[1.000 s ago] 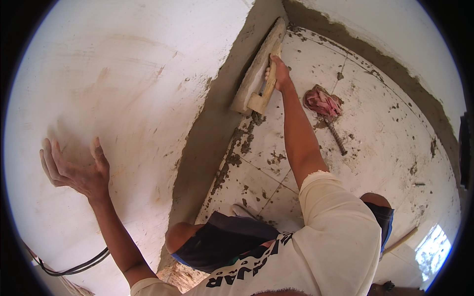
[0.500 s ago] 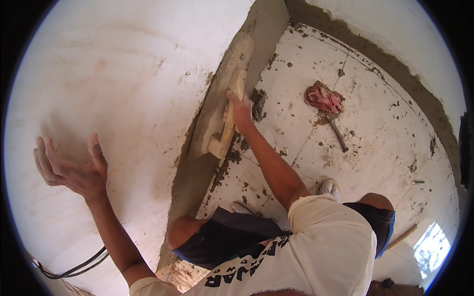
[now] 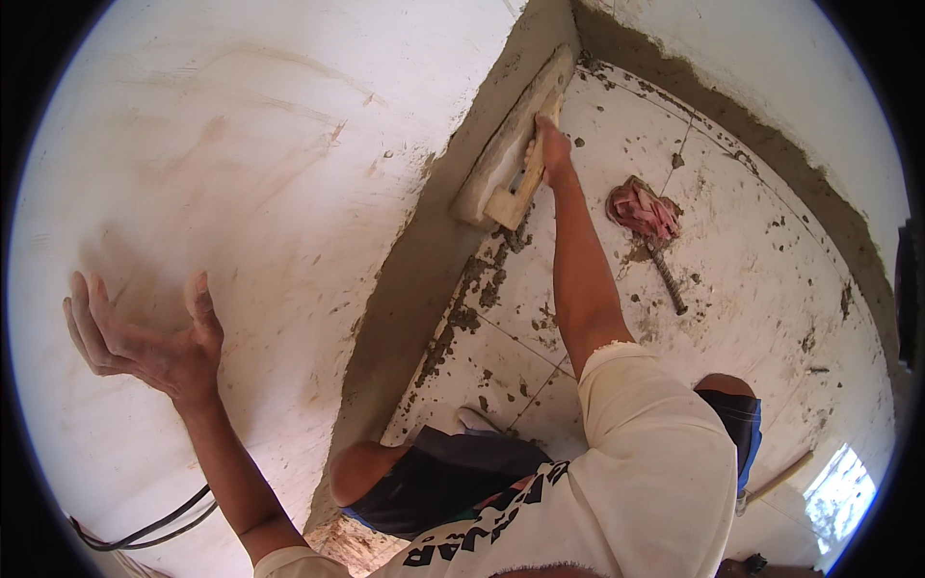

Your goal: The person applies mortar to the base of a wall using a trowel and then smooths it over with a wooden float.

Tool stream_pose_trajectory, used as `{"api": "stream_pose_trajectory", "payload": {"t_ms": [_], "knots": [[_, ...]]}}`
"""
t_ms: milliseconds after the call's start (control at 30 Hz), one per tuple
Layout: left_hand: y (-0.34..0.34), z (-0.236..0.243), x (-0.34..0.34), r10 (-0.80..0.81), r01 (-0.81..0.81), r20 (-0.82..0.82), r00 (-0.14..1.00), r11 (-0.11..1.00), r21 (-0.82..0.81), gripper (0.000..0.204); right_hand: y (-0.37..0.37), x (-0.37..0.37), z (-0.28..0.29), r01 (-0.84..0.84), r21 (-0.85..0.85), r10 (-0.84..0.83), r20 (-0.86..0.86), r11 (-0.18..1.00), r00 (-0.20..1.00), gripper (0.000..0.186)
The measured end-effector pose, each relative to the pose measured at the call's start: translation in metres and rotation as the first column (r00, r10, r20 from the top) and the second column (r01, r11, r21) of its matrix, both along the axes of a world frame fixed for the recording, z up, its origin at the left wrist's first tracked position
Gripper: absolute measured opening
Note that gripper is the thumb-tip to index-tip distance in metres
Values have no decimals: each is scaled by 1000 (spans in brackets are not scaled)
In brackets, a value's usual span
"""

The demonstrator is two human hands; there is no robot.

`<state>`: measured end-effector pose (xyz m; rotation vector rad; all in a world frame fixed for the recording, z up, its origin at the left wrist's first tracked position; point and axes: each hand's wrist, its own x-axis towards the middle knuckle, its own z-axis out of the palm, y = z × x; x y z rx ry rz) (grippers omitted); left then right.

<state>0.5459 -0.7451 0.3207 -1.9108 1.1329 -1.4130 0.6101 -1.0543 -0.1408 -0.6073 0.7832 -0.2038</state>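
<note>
A long wooden plastering float (image 3: 515, 144) lies with its face against the band of wet grey mortar (image 3: 409, 255) along the foot of the left wall. Its handle is in the grip of my right hand (image 3: 551, 149), close to the far corner, and the fingers curl behind the handle. My left hand (image 3: 154, 342) holds nothing. Its fingers are spread, with the fingertips at the white wall (image 3: 270, 183).
Mortar crumbs (image 3: 462, 318) dot the pale tiled floor (image 3: 549, 395), thickest along the wall's foot. A reddish crumpled rag (image 3: 644, 210) and a ribbed metal bar (image 3: 667, 279) lie to the right. Black cables (image 3: 145, 535) show at the lower left, a wooden stick (image 3: 782, 474) at the lower right.
My right hand has slid the float farther away along the mortar band, toward the far corner, and the arm is stretched out more. My left hand has stayed nearly where it was.
</note>
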Motion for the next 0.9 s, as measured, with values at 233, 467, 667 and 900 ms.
{"api": "stream_pose_trajectory", "payload": {"t_ms": [233,467,667,900], "knots": [[3,-1,0,38,-38,13,999,999,-10,83,121,-63,1,-110,163,109,15,980,994,39],[13,4,1,-6,6,4,1000,1000,-13,80,292,-160,12,-239,403,246,37,883,969,32],[18,7,3,-43,45,-66,997,999,24,74,311,-208,10,-280,357,296,10,891,955,29],[31,14,6,-26,32,-35,999,985,171,62,301,-212,11,-184,513,218,-6,839,976,29]]}}
